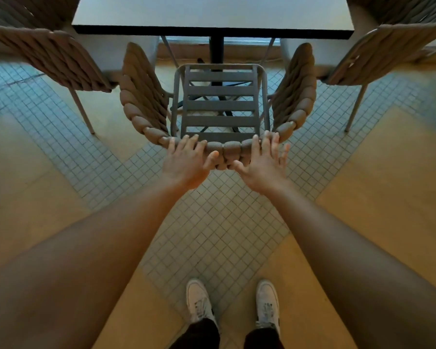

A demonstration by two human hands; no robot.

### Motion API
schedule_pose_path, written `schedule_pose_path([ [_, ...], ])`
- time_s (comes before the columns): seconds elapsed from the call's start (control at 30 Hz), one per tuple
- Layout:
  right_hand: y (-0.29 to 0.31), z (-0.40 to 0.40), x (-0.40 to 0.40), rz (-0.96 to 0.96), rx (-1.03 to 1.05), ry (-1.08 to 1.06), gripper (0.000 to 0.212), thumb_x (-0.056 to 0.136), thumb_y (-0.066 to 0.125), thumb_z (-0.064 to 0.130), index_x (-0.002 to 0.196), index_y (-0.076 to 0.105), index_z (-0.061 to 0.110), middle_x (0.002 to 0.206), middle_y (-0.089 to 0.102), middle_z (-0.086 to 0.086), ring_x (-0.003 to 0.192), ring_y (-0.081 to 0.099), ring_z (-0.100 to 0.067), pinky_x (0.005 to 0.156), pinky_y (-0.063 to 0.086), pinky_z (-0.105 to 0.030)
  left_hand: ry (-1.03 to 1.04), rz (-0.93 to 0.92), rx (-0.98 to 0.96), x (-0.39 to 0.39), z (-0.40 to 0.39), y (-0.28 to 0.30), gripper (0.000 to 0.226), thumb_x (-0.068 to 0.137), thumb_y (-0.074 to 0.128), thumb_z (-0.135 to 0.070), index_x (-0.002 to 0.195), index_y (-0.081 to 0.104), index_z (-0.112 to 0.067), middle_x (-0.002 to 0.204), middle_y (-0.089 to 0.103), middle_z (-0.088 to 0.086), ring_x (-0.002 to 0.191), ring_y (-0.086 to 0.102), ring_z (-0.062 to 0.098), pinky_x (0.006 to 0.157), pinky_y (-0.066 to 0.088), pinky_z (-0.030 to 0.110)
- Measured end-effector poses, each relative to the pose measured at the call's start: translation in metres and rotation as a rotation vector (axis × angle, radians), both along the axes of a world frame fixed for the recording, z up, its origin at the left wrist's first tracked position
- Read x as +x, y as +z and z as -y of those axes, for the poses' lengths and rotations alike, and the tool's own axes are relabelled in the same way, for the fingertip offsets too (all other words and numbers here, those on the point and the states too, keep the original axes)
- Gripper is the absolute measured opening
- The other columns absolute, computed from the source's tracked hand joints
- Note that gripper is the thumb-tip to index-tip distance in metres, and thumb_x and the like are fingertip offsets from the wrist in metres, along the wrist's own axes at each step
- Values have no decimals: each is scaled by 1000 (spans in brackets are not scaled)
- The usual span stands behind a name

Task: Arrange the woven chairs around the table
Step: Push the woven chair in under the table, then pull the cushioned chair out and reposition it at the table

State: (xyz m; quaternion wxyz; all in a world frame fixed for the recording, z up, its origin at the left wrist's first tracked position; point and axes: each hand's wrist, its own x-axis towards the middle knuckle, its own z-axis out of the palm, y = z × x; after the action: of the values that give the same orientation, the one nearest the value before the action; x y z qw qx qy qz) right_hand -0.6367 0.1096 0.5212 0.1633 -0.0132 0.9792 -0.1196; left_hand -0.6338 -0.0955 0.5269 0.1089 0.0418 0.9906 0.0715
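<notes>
Nothing to read here: no text, label, brand mark, number or sign shows on the table, on the woven chair in the middle, or on the white shoes, where any marking is too small to make out.
</notes>
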Motion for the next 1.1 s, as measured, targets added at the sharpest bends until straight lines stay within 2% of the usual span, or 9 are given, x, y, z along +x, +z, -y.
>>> schedule_pose_path([
  [0.1,23,-10,11,48,46,98,85,100,44,62,166,14,19,173,-4,-15,158,-14,-33,121,-16,-56,-63,3,-65,5,-8,24,73,101,18,-67,153,41,-22,161,38,8,151,28,27,124,12,58],
  [0.2,50,-27,19,33,37,121,69,95,48,64,152,46,24,167,31,-10,158,13,-33,124,3,-63,-121,-41,-72,10,-22,48,71,100,20,-67,150,44,-22,157,44,7,148,35,27,123,16,59],
  [0.27,68,-44,27,25,20,115,67,93,49,66,146,52,24,160,42,-7,155,23,-33,123,11,-65,-142,-45,-63,14,-37,62,70,100,21,-66,149,46,-21,155,46,7,147,37,27,123,17,58],
  [0.37,86,-73,36,-2,35,109,73,93,44,72,147,50,23,159,44,-8,154,27,-32,124,14,-64,-166,-27,-68,15,-62,76,65,101,27,-63,146,48,-20,152,48,8,145,39,28,123,18,58],
  [0.53,107,-146,49,13,67,89,89,92,35,81,156,39,20,164,37,-11,155,23,-31,125,10,-62,-188,-20,-37,22,-128,92,56,102,36,-57,141,50,-20,147,52,8,141,42,30,122,19,58],
  [0.63,119,-197,52,17,67,81,93,90,32,83,158,37,19,165,35,-11,156,22,-31,125,11,-62,-176,-36,-12,27,-174,104,60,101,31,-60,144,49,-21,150,50,9,145,38,30,123,17,57],
  [0.8,142,-274,48,-4,112,91,94,90,32,84,157,38,19,163,37,-11,153,27,-33,125,15,-61,-201,-72,17,21,-249,122,61,100,24,-65,130,57,-25,145,54,7,143,41,29,123,18,57],
  [0.97,163,-335,32,-55,149,86,94,89,33,85,156,39,20,160,43,-11,149,36,-32,121,25,-61,-226,-119,5,2,-309,140,68,100,23,-67,142,51,-22,152,49,5,148,35,28,123,15,56],
  [1.1,170,-368,16,-95,135,66,96,90,37,83,161,27,20,164,35,-11,153,30,-31,124,20,-59,-251,-151,8,-12,-344,153,72,99,23,-68,147,47,-20,155,47,6,150,31,26,125,11,55],
])
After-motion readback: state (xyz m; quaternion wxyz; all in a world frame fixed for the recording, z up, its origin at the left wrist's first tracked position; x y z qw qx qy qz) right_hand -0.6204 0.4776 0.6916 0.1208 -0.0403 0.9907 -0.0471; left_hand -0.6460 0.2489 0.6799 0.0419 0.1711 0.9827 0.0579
